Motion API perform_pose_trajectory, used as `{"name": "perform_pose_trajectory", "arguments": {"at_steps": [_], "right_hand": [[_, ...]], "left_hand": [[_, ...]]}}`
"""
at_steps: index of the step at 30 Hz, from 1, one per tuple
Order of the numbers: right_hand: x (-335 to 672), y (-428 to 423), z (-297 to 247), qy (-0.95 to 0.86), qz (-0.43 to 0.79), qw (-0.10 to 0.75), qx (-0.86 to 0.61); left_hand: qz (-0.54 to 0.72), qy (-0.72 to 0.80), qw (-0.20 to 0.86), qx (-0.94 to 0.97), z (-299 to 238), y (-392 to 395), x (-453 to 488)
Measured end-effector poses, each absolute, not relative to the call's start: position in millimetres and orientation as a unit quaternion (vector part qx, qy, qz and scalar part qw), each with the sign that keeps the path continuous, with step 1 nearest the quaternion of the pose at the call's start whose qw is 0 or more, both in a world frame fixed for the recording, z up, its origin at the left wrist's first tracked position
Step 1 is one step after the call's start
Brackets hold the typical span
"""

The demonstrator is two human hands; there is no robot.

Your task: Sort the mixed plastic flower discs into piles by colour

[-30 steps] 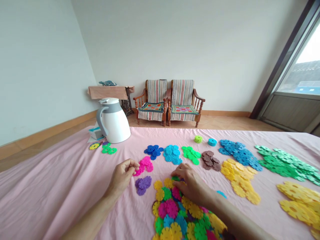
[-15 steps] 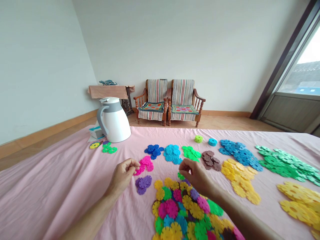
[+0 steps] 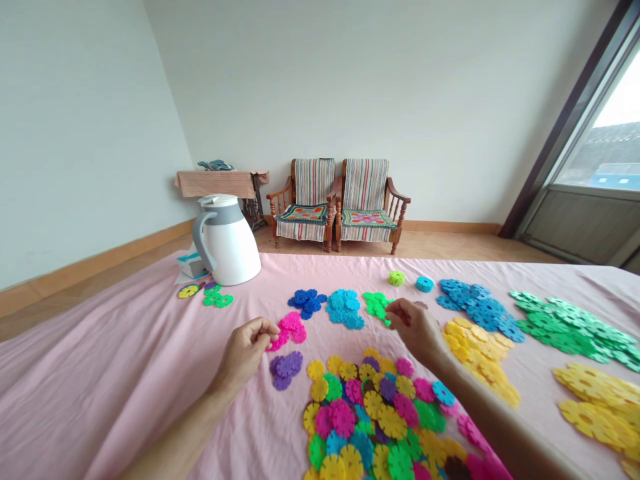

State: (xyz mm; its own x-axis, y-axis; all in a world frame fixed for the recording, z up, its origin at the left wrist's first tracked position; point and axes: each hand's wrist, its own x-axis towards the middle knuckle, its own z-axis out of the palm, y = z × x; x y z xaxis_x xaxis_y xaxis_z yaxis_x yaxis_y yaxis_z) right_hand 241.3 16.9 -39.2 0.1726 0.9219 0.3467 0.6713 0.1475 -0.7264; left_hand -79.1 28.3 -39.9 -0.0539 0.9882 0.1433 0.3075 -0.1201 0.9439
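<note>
My left hand (image 3: 253, 339) is closed in a pinch just left of a small pile of pink flower discs (image 3: 291, 327). Whatever its fingertips might hold is hidden. My right hand (image 3: 413, 327) pinches at the right edge of the bright green discs (image 3: 376, 304), with a green flower disc (image 3: 387, 319) at its fingertips. Behind that hand, the brown pile is mostly covered. Purple discs (image 3: 287, 368) lie below the pink ones. A mixed heap of yellow, pink, green, blue and purple discs (image 3: 373, 413) spreads between my forearms.
Dark blue (image 3: 307, 303) and light blue piles (image 3: 345, 308) lie beyond my hands. To the right are yellow (image 3: 477, 353), blue (image 3: 480, 307) and green piles (image 3: 575, 327). A white jug (image 3: 230, 243) stands back left on the pink cloth (image 3: 125, 373). Two chairs (image 3: 340, 207) stand beyond.
My right hand has moved right and slightly away, from above the mixed heap to the green pile, and the green disc under its fingers has left the heap. My left hand stays put.
</note>
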Motion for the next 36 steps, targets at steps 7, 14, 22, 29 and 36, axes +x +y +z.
{"name": "perform_pose_trajectory", "arguments": {"at_steps": [7, 14, 22, 29, 36], "right_hand": [[176, -27, -25, -0.784, 0.236, 0.304, -0.487], [159, -48, -13, -0.821, 0.243, 0.22, -0.467], [162, -45, -19, -0.801, 0.257, 0.242, -0.484], [164, -43, -24, -0.767, 0.3, 0.267, -0.501], [170, -38, -19, -0.748, 0.314, 0.284, -0.511]], "left_hand": [[0.467, 0.552, 0.361, 0.589, -38, 27, -78], [0.464, 0.555, 0.37, 0.583, -39, 29, -78], [0.461, 0.554, 0.364, 0.589, -40, 29, -78], [0.455, 0.554, 0.361, 0.597, -41, 29, -80], [0.459, 0.551, 0.363, 0.595, -41, 29, -80]]}}
